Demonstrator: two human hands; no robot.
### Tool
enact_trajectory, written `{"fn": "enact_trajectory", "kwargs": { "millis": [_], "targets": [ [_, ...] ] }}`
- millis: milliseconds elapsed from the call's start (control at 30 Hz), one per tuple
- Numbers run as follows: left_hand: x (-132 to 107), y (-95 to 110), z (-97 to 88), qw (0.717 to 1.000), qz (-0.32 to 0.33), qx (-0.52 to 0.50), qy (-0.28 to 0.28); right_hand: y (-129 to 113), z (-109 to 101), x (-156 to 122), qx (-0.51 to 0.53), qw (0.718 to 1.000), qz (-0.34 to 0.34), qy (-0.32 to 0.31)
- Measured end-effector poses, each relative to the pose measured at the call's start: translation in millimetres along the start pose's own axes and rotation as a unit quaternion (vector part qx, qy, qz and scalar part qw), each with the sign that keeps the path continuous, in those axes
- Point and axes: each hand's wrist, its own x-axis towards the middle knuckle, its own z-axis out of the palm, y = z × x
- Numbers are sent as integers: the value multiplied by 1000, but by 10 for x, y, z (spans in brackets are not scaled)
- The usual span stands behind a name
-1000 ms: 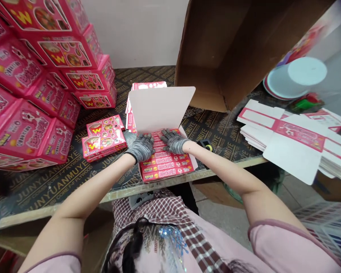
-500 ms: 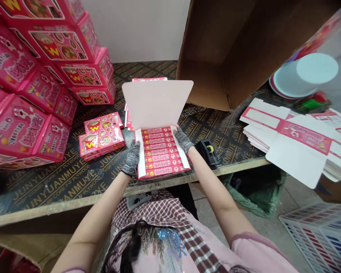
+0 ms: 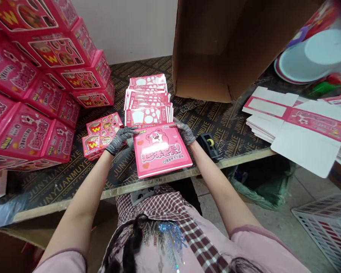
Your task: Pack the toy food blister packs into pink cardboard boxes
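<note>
A flat pink box (image 3: 161,151) with a cartoon bear printed on its lid lies shut on the plywood table (image 3: 57,185). My left hand (image 3: 119,140), in a grey glove, grips its far left corner. My right hand (image 3: 184,131), gloved the same, holds its far right corner. Just behind the box stands a stack of printed pink-and-white box sheets (image 3: 147,102), touching neither glove. Small pink boxes with a yellow W (image 3: 100,136) lie close to my left hand.
Large pink cartons (image 3: 31,87) are stacked at the left. A brown cardboard carton (image 3: 207,53) lies on its side, open, behind the work. A black tape dispenser (image 3: 207,144) sits by my right hand. Flat box blanks (image 3: 307,125) are piled on the right.
The white lid has folded down over the row of red packets, and the bear print now faces up. My hands have moved from the box's sides to its far corners.
</note>
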Motion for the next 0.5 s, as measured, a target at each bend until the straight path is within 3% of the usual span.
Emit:
{"fn": "enact_trajectory", "kwargs": {
  "millis": [100, 233, 300, 400, 500],
  "targets": [
    [-205, 246, 197, 997, 6, 75, -6, -22, -96, -335, -111, 993, 2, -36],
    [-844, 553, 531, 980, 32, 169, -96, -153, -163, -1064, -231, 963, -57, -129],
    [-1170, 607, 602, 975, 43, 190, -103, -225, -179, -1347, -268, 951, -66, -143],
    [-1490, 577, 610, 974, 65, 197, -85, -276, -188, -1526, -299, 941, -64, -144],
    [-1594, 531, 608, 975, 72, 197, -70, -288, -164, -1519, -300, 940, -66, -148]
  ]
}}
